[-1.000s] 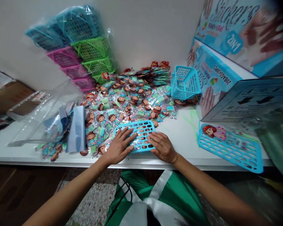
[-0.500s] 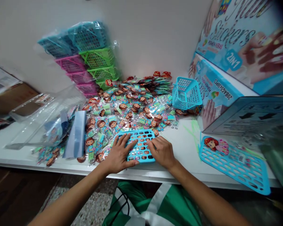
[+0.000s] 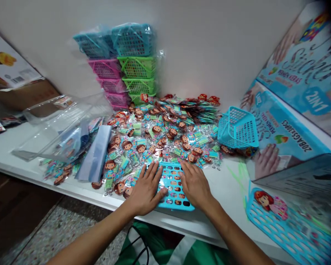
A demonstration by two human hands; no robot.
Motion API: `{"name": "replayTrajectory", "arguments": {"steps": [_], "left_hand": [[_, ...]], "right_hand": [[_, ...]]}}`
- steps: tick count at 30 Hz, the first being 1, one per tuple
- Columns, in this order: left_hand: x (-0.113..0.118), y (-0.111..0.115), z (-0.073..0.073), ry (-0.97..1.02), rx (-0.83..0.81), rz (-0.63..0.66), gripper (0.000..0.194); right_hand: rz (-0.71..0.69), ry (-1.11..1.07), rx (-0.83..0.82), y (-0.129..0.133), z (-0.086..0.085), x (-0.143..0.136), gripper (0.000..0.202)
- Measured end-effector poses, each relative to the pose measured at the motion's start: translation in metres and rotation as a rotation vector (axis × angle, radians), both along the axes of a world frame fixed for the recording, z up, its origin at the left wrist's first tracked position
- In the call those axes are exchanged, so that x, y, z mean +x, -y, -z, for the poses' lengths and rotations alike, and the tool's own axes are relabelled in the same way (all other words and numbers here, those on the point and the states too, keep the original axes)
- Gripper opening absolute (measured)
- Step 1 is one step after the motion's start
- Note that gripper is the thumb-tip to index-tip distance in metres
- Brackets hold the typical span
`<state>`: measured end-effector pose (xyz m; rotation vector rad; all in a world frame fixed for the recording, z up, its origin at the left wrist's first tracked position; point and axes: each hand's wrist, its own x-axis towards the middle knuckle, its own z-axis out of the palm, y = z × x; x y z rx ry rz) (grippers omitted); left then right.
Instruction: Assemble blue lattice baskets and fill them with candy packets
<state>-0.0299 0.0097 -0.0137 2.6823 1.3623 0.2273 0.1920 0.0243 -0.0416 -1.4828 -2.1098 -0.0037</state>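
A light-blue plastic piece with oval holes (image 3: 173, 179) lies flat at the table's front edge, with printed packets showing through its holes. My left hand (image 3: 146, 189) rests on its left side, fingers spread. Across its right side lies my right hand (image 3: 195, 186), fingers stretched out and palm down. Neither hand is wrapped round anything. Just beyond both hands spreads a pile of small clear packets (image 3: 157, 141) with cartoon-girl heads and green sticks inside. Whether the piece is a lid or a basket's face I cannot tell.
Behind the pile stand stacked blue, pink and green baskets (image 3: 139, 68) in clear wrap. A blue basket (image 3: 238, 129) sits at right, beside nail sticker boxes (image 3: 289, 129). Another holed blue panel (image 3: 281, 230) lies front right. Clear plastic packaging (image 3: 52, 121) covers the left.
My right hand has gone from curled fingers at the piece's right edge to outstretched fingers on top. My left hand stays spread on it. The camera view has shifted.
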Motion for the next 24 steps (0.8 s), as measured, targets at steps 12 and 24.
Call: {"name": "replayTrajectory", "arguments": {"steps": [12,24], "left_hand": [[-0.006,0.006,0.03,0.743,-0.167,-0.732,0.051],[-0.003,0.003,0.027,1.164,-0.372,-0.787,0.044]], "right_hand": [[0.107,-0.148,-0.18,-0.025,0.004,0.001,0.033],[-0.014,0.346,-0.211,-0.038,-0.017,-0.007,0.03]]}}
